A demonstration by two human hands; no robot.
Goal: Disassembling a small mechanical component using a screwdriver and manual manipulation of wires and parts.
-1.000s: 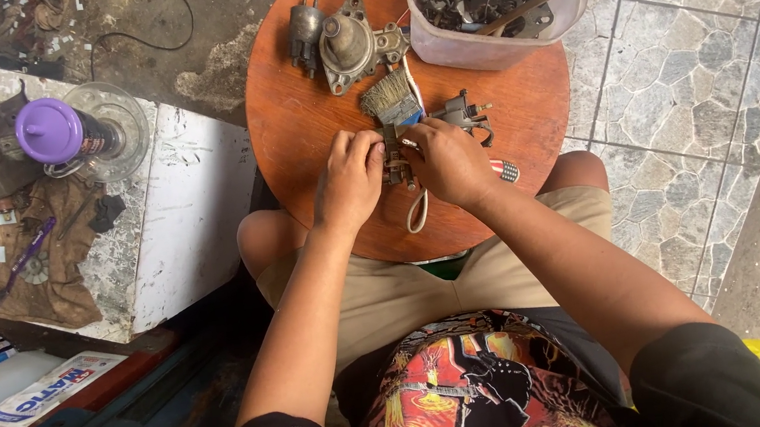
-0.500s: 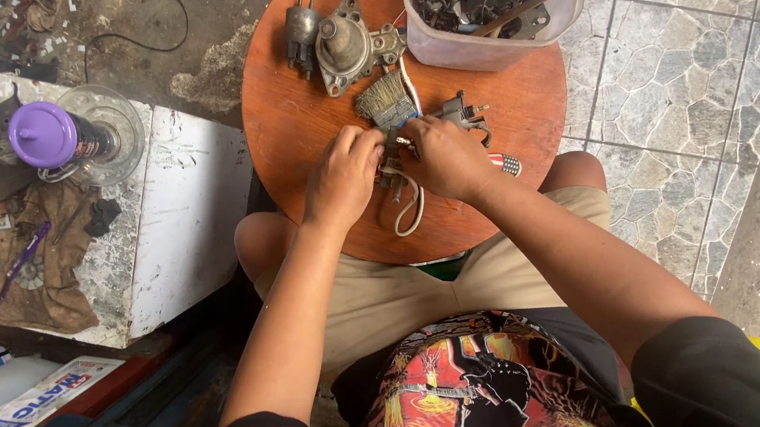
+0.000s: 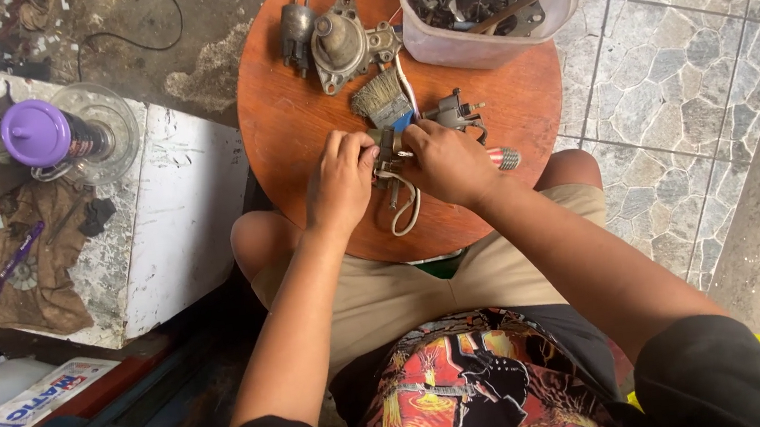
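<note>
Hands barely shifted since earlier: left hand (image 3: 341, 182) and right hand (image 3: 443, 160) both stay clamped on small metal part (image 3: 386, 149) over round wooden table (image 3: 293, 118); paintbrush (image 3: 383, 99) unmoved.

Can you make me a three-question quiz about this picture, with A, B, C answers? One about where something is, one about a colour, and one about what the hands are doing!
1. Where does the paintbrush lie?
A. on the round wooden table
B. on the tiled floor
C. in the plastic tub

2. What colour is the lid of the bottle on the side bench?
A. green
B. purple
C. orange

3. What are the left hand and right hand doing?
A. resting flat on the knees
B. both gripping one small metal part
C. one is lifting the tub

Answers: 1 A, its bristles rest on the tabletop just beyond the hands. 2 B, the cap is plainly purple. 3 B, the fingers of both close on the part between them.
</note>
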